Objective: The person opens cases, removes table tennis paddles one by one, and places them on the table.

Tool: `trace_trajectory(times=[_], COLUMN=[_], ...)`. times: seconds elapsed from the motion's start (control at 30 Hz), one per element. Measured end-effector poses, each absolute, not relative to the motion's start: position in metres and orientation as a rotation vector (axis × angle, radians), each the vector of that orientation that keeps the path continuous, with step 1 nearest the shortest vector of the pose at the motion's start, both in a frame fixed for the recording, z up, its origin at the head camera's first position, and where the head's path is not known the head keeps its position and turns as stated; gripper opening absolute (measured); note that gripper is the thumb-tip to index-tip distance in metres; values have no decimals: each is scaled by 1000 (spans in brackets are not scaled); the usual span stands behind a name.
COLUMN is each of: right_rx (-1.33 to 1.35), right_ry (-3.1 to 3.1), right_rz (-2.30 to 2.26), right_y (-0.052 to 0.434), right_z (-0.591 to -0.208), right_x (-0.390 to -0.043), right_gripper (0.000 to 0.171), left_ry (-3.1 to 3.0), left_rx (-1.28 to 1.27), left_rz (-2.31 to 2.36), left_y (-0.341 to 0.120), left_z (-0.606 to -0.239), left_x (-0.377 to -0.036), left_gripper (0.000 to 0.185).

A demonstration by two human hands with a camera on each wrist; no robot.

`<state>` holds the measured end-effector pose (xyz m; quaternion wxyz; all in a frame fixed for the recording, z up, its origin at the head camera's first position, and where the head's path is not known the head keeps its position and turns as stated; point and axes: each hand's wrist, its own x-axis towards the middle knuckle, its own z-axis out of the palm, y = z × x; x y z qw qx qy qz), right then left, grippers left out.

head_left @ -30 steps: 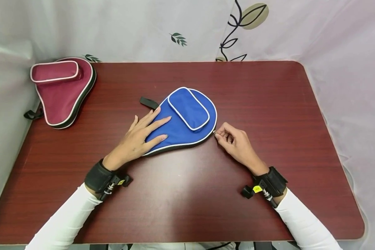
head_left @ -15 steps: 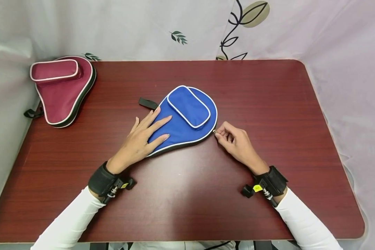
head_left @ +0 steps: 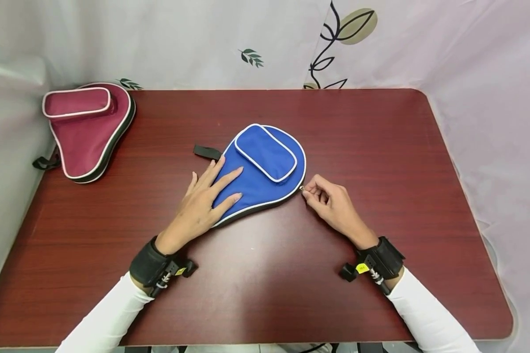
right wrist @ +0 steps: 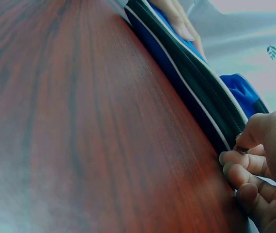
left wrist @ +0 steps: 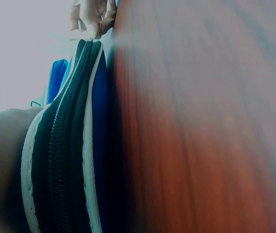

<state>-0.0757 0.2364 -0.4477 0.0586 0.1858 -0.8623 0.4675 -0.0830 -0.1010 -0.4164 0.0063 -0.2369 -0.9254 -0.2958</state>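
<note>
A blue paddle-shaped case (head_left: 256, 174) with white piping and a raised pocket lies in the middle of the dark red table (head_left: 380, 147). My left hand (head_left: 203, 198) rests flat on its narrow end, fingers straight. My right hand (head_left: 329, 201) pinches the small metal zipper pull (head_left: 302, 188) at the case's right edge between thumb and forefinger. The right wrist view shows the case's black zipper band (right wrist: 201, 92) running up to my right hand's fingertips (right wrist: 242, 143). In the left wrist view the zipper band (left wrist: 65, 145) runs away toward the right hand (left wrist: 91, 17).
A maroon case (head_left: 88, 127) of the same shape lies at the table's far left corner, its strap hanging off the edge. A black strap (head_left: 206, 152) sticks out left of the blue case. Pale curtains close in the back and sides.
The left hand has slid a little toward me along the blue case. The right hand keeps pinching the zipper pull in the same spot.
</note>
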Motion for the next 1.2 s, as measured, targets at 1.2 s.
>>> trace_trajectory(times=[1.2], right_rx=[579], right_ry=[-2579], right_rz=[1453], right_y=[237], right_z=[-450], right_x=[-76], right_gripper=[9], left_ry=[-2878], left_rx=[-442], left_rz=[-918], left_y=[-69], left_z=[-420], left_x=[-58], left_gripper=[54])
